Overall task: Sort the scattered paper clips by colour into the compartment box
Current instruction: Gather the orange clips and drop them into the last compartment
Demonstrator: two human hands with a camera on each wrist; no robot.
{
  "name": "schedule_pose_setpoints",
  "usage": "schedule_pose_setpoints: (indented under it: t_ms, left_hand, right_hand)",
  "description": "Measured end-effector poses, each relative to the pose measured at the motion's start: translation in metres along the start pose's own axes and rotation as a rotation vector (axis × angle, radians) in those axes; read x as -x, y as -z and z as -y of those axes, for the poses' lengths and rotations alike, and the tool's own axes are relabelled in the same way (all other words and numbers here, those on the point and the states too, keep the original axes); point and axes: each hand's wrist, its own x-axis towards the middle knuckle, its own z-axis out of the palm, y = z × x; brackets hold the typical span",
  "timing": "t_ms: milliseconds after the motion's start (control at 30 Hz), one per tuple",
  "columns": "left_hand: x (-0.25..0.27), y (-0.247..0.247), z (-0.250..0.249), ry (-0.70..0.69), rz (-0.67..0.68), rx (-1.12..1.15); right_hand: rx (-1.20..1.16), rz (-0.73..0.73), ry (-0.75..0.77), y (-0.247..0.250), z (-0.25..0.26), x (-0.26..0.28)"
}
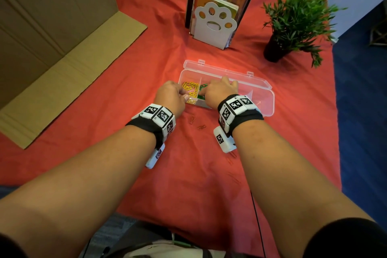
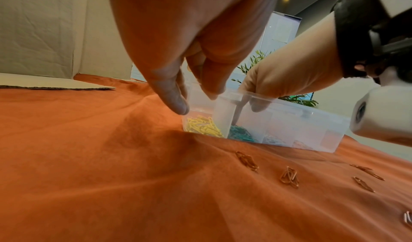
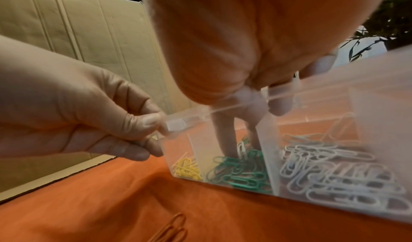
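Nearest: both bare forearms reach out over the red cloth (image 1: 146,69), each with a black wrist strap carrying marker blocks. Loose red paper clips (image 2: 289,176) lie scattered on the cloth between the wrists and near the box.

Compartment box (image 1: 266,98), clear plastic, lid folded back on its far side, sits mid-table. Leftmost compartment: yellow clips (image 3: 186,168). Next to the right: green clips (image 3: 240,171). Next: white clips (image 3: 334,171).

Left hand (image 1: 170,95): thumb and curled fingers pinch the box's near-left corner, steadying it.

Right hand (image 1: 221,92): fingers reach down into the green compartment, tips among the green clips, a pale clip beside them. Whether they hold a clip: cannot tell.

Left: flattened cardboard (image 1: 52,37). Far: paw-shaped bookend (image 1: 213,25) with books. Far right: potted plant (image 1: 297,19).
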Motion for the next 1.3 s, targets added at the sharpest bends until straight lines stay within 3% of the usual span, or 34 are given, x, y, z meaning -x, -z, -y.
schedule_pose_setpoints:
  t_ms: [167, 500, 667, 800, 900, 1067, 1300]
  left_hand:
    - [-0.002, 0.000, 0.002, 0.005, 0.006, -0.002]
    - [-0.004, -0.002, 0.000, 0.018, -0.008, -0.021]
    - [-0.003, -0.003, -0.001, 0.033, -0.017, -0.019]
    - [-0.002, -0.002, -0.002, 0.034, -0.029, 0.003]
    - [0.000, -0.004, -0.001, 0.003, -0.032, 0.018]
    - [0.021, -0.010, 0.003, -0.090, -0.215, 0.106]
    - [0.052, -0.041, 0.005, -0.109, 0.004, -0.128]
  right_hand:
    - [-0.093, -0.087, -0.006, -0.005, -0.005, -0.001]
    - [-0.608, -0.566, -0.135, -0.011, -0.042, 0.022]
    - [-0.619, -0.410, -0.196, -0.024, -0.051, 0.036]
    - [-0.718, -0.532, -0.217, -0.021, -0.062, 0.048]
    - [-0.772, -0.539, -0.173, -0.023, -0.071, 0.058]
    - [-0.779, -0.526, -0.139, -0.038, -0.089, 0.087]
    - [-0.634, -0.425, -0.045, -0.094, -0.087, 0.118]
